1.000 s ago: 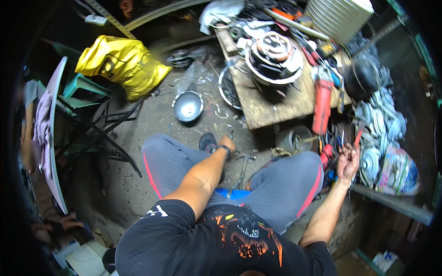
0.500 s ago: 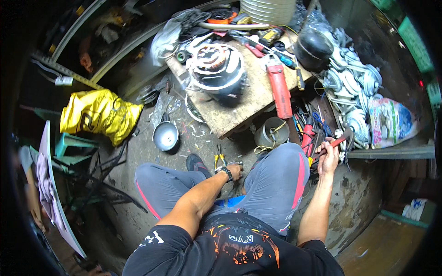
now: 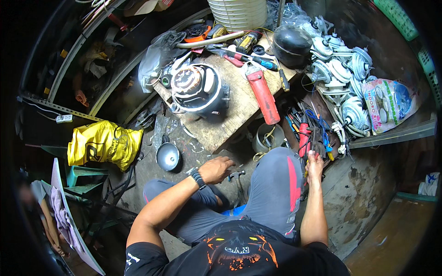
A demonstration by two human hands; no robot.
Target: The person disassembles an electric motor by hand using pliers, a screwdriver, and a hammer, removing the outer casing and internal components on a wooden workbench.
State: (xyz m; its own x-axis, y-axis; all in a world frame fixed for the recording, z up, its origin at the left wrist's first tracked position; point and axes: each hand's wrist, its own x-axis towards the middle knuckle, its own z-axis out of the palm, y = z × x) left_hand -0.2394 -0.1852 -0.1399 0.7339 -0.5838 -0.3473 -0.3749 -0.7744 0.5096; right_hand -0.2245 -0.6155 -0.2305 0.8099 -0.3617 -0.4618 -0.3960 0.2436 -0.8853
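My left hand hovers over the floor in front of the workbench, fingers loosely stretched, with nothing visible in it. Just right of its fingertips is a hammer with a metal head, its handle running down between my legs. Beside my right knee, my right hand is closed around a dark-jawed tool with some red at its grip; its exact kind is unclear. That tool overlaps the pile of hand tools. On the wooden workbench stands a round black-and-white motor-like housing.
A red angle-grinder-like tool lies across the bench edge. Below it stands a grey bucket. White insulator-like parts heap at right. A grey bowl and yellow bag sit left. Another person's arm shows far left.
My left hand has risen forward and left, away from the hammer, and its fingers have straightened. My right hand has lowered toward the tool pile; the red-handled tool no longer extends rightward. The view has shifted.
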